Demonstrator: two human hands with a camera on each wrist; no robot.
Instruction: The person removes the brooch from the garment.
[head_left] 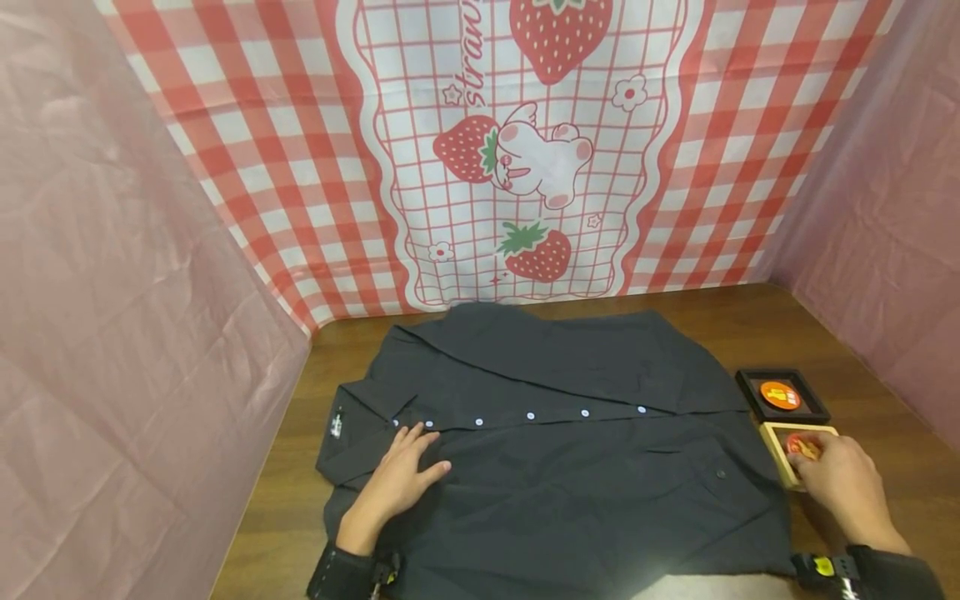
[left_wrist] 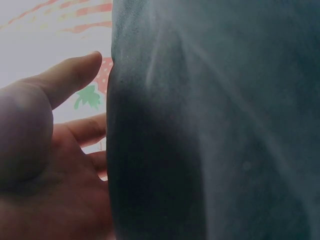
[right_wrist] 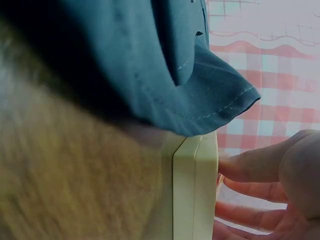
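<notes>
A dark button-up shirt (head_left: 555, 492) lies spread on the wooden table, its collar to the left and a row of pale buttons along the placket. On the shirt near the collar rests my left hand (head_left: 405, 473), fingers extended beside the top buttons; the left wrist view shows the hand (left_wrist: 60, 150) against the dark cloth. At the right, my right hand (head_left: 846, 477) reaches into a light-coloured box (head_left: 778, 468) and pinches a round red badge (head_left: 802, 447) with thumb and fingers. The right wrist view has these fingers (right_wrist: 250, 165) over the box's rim (right_wrist: 195, 185).
Behind the light box sits a black box (head_left: 750, 398) with a round orange badge (head_left: 781, 396) inside. The shirt's hem (right_wrist: 220, 110) hangs close over the light box. A strawberry-patterned checked cloth (head_left: 525, 167) covers the back, and pink cloth (head_left: 135, 317) walls both sides.
</notes>
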